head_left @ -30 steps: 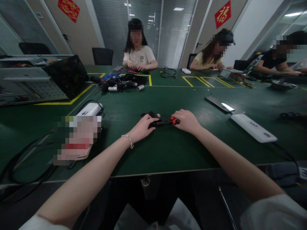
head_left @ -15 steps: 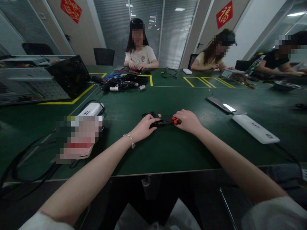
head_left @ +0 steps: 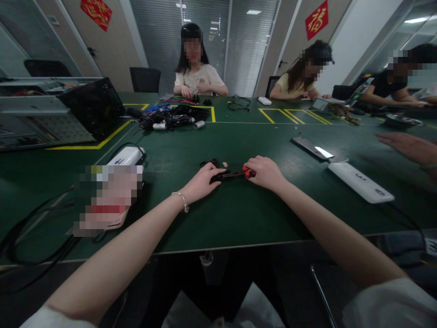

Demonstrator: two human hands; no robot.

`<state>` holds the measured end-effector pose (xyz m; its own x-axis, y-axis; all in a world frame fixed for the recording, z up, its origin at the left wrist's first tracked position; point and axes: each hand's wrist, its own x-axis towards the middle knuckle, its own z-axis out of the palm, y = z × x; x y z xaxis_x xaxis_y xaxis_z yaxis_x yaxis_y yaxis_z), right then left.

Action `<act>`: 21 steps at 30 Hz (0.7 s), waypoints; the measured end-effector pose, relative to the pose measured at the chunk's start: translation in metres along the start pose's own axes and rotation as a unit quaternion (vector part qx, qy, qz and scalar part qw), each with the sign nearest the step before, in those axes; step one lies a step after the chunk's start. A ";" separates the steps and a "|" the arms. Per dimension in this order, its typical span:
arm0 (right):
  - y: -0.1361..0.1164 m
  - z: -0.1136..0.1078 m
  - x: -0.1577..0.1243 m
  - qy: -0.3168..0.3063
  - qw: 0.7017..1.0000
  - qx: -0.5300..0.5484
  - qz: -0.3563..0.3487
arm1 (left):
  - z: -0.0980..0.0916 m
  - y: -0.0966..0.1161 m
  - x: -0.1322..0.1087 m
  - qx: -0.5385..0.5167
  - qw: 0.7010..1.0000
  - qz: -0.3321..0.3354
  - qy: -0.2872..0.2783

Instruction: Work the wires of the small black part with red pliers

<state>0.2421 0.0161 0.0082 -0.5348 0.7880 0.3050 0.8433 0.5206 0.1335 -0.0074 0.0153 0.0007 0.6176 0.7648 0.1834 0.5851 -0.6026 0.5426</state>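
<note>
My right hand (head_left: 264, 171) is closed around the red handles of a pair of pliers (head_left: 235, 174), whose dark jaws point left. My left hand (head_left: 198, 184), with a bracelet at the wrist, pinches a small black part (head_left: 220, 176) against the table. The jaws meet this part or lie right beside it; the exact contact is too small to make out. Just behind my left fingers lies another black piece (head_left: 210, 162), partly covered by the hand. A tiny tan fragment (head_left: 225, 164) rests close to it.
On the left are a phone (head_left: 118, 221), a white power bank (head_left: 128, 156) with cables, and an opened computer case (head_left: 44, 114). A black tool pile (head_left: 170, 117) lies farther back. At right are another white power bank (head_left: 362, 182), a dark phone (head_left: 309, 148) and another person's hand (head_left: 409, 146).
Another person's hand has come in over the table at the right. The person opposite has raised one hand. My hands keep the same hold, with the view shifted slightly.
</note>
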 end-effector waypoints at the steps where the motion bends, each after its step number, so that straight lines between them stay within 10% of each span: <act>1: 0.000 0.000 0.000 -0.001 1.000 0.002 0.000 | 0.000 0.000 0.000 -0.001 1.000 0.001 -0.001; 21: 0.000 -0.001 0.000 0.002 1.000 0.000 -0.002 | 0.001 -0.001 -0.001 -0.002 1.000 0.012 0.006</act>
<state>0.2425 0.0155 0.0092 -0.5381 0.7844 0.3086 0.8410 0.5241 0.1343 -0.0077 0.0146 -0.0009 0.6245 0.7533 0.2062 0.5686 -0.6196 0.5411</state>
